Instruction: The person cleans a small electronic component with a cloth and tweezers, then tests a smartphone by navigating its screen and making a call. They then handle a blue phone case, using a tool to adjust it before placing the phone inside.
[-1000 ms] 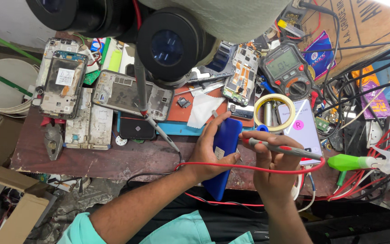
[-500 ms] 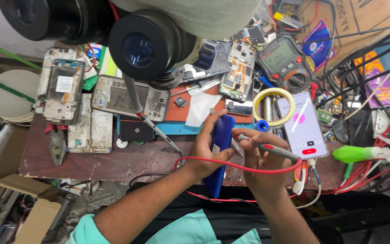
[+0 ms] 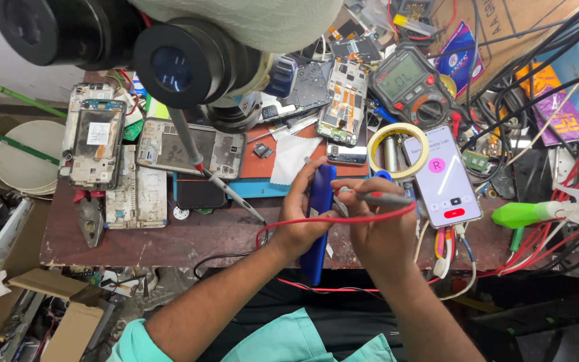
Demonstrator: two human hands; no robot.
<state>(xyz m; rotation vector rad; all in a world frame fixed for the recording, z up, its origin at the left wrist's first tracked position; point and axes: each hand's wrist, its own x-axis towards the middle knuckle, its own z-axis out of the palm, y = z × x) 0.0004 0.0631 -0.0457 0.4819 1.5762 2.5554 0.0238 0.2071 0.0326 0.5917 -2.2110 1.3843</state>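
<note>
My left hand point(image 3: 301, 218) grips a blue phone point(image 3: 319, 221) on edge, its lower end hanging over the table's front edge. My right hand point(image 3: 376, 231) holds a thin grey probe point(image 3: 376, 198) with its tip pointing left at the phone's upper side. A red wire point(image 3: 333, 218) runs from the probe across both hands. Just right of my right hand lies a lit phone point(image 3: 442, 175) showing a call screen, beside a roll of yellow tape point(image 3: 397, 150).
A microscope's black eyepieces point(image 3: 182, 64) hang over the bench. Stripped phone frames point(image 3: 95, 144) and boards point(image 3: 343, 100) cover the brown table point(image 3: 169, 238). A multimeter point(image 3: 410, 84) sits at the back, a tangle of cables point(image 3: 537, 107) at right, a green-tipped tool point(image 3: 524, 214) beside them. Cardboard boxes point(image 3: 28, 315) lie below left.
The view has shifted, bringing the lit phone fully into sight. My right hand has brought the probe tip left, closer to the blue phone. My left hand keeps its grip.
</note>
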